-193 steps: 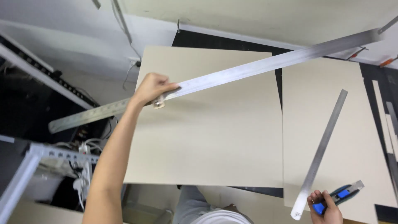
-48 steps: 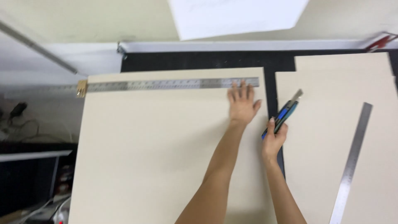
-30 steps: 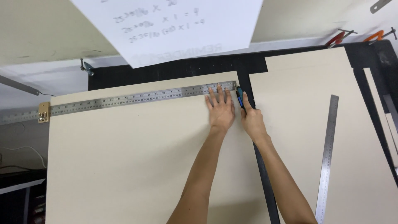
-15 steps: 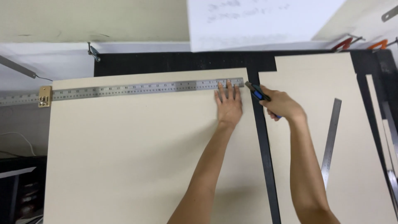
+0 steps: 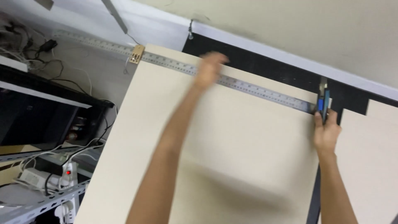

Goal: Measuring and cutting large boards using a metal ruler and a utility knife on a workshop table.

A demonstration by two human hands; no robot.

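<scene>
At far left, a black shelf unit (image 5: 41,120) holds tangled cables and a white power strip (image 5: 68,174). Beside it, a large cream rectangular board (image 5: 232,157) lies on the black counter (image 5: 265,68). Along its top edge runs a long steel ruler (image 5: 257,89) with a brass end block (image 5: 137,54). The left hand (image 5: 209,68), blurred, presses flat on the ruler with fingers spread. The right hand (image 5: 326,130) grips a blue-and-black utility knife (image 5: 323,101) at the ruler's right end, blade by the board's corner.
</scene>
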